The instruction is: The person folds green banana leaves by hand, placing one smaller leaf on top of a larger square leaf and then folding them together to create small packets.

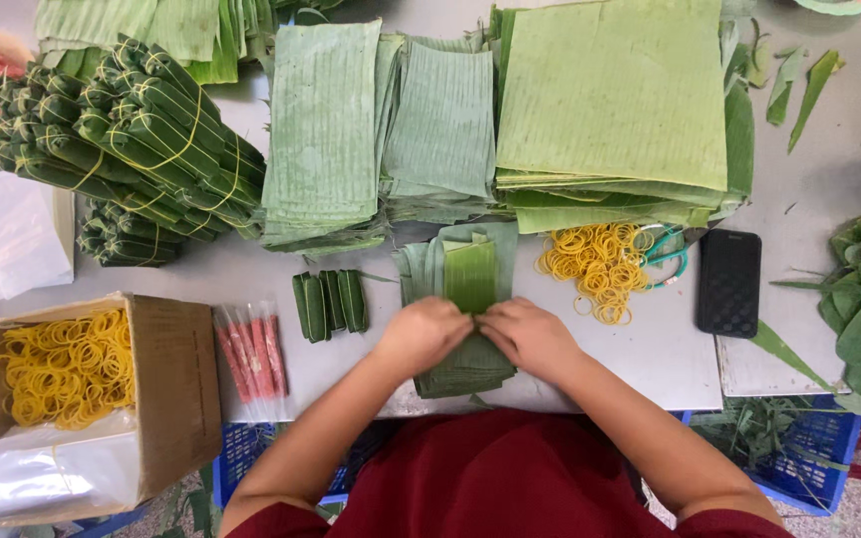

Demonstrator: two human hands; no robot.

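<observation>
Head view: left hand [423, 334] and right hand [528, 337], knuckles up and fingers curled, meet at table [670, 354] edge, pinching a folded banana-leaf strip [470, 274] atop a small leaf stack [465, 367], yellow rubber bands [598, 264] just right.

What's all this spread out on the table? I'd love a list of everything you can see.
leaf strip: one, bright green, under both hands on a small leaf pile
cut leaf stacks: several, pale to mid green, along the far side
tied leaf bundles: many, dark green, far left, bound with yellow bands
small leaf rolls: about four, dark green, left of the hands
loose rubber bands: a heap, yellow, right of the pile
cardboard box: one, brown, near left, holding yellow bands
pink sticks in clear wrap: several, beside the box
phone: one, black, right
left hand: on the strip
right hand: on the strip
</observation>
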